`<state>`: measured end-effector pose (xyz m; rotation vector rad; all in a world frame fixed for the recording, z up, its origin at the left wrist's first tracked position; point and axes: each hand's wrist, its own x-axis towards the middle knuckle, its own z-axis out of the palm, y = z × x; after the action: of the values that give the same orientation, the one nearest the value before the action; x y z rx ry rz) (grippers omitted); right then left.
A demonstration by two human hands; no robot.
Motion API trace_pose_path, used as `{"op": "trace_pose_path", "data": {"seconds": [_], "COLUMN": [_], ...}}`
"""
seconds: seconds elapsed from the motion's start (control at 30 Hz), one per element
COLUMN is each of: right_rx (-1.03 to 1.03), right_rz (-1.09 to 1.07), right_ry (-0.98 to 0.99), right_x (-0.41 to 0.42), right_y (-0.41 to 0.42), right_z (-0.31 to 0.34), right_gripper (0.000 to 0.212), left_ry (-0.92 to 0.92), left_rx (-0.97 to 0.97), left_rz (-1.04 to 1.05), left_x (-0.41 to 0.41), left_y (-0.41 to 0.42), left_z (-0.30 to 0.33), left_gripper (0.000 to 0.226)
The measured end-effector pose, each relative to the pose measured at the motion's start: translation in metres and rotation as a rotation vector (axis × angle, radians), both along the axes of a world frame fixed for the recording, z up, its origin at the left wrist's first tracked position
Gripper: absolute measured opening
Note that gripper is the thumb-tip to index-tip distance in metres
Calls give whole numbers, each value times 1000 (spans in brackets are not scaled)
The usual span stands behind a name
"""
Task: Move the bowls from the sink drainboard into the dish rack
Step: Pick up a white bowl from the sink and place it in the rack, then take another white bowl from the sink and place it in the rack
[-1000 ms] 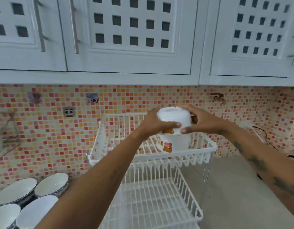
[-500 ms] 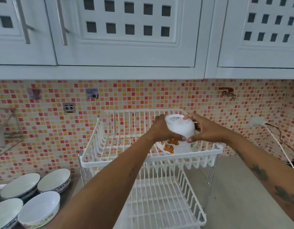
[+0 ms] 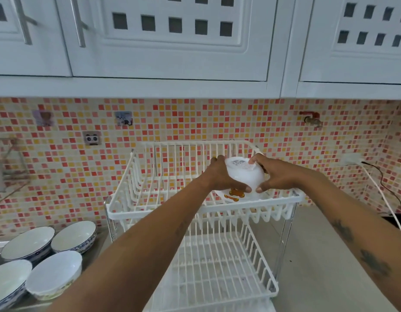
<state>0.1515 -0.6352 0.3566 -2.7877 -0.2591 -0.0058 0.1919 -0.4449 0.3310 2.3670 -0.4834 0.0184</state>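
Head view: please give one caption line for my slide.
Both hands lower an upside-down white bowl into the dish rack's top tier.

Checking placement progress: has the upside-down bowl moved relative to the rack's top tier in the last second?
Yes. The bowl has come down into the dish rack top tier, toward its front rail.

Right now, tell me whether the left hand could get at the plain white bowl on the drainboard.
Probably not at once: the left hand is shut on the inverted bear-print bowl over the dish rack. Once freed, nothing blocks the plain white bowl.

Single head-worn view, facing the tiled wall [image 3: 195, 122], angled down, close over the dish rack [image 3: 201, 208].
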Motion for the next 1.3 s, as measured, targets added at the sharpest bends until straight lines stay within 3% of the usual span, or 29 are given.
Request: {"op": "trace_pose_path", "data": {"seconds": [0.23,0.3,0.4,0.53,0.67,0.73,0.9,1.07,1.17,1.3], "right_rx": [-114,-136,-91,55,288,461,772,892,928,1023], "right_rz": [-50,-63,-115,-55,141,255,451,546,494,264], "right_ry": [5,8,-61,-268,-508,-535,-435,-180,22,262], "right_x": [-8,-8,-9,-27,-50,-62,-80,-73,-49,-3], "right_y": [8,8,21,69,146,191,304,415,469,512], "right_z": [4,2,3,20,42,50,45,-2,-45,-117], "right_gripper": [80,85,99,82,48,38,26,17,24,41], "left_ry": [75,132,139,96,-63,-158,-179,-102,-30,111], "left_rx": [-41,-88,-186,-516,-785,-849,-891,-1066,-1129,-1166], "left_rz": [-54,-67,-26,2,136,248,460,784,937,1075], "left_x": [-4,-4,-10,-32,-54,-65,-90,-97,-93,-92], "left_y": [14,25,51,106,181,222,331,410,444,483], "left_z": [4,10,17,28,34,33,6,-46,-90,-155], "left_gripper": [112,118,110,80,26,19,29,36,40,55]}}
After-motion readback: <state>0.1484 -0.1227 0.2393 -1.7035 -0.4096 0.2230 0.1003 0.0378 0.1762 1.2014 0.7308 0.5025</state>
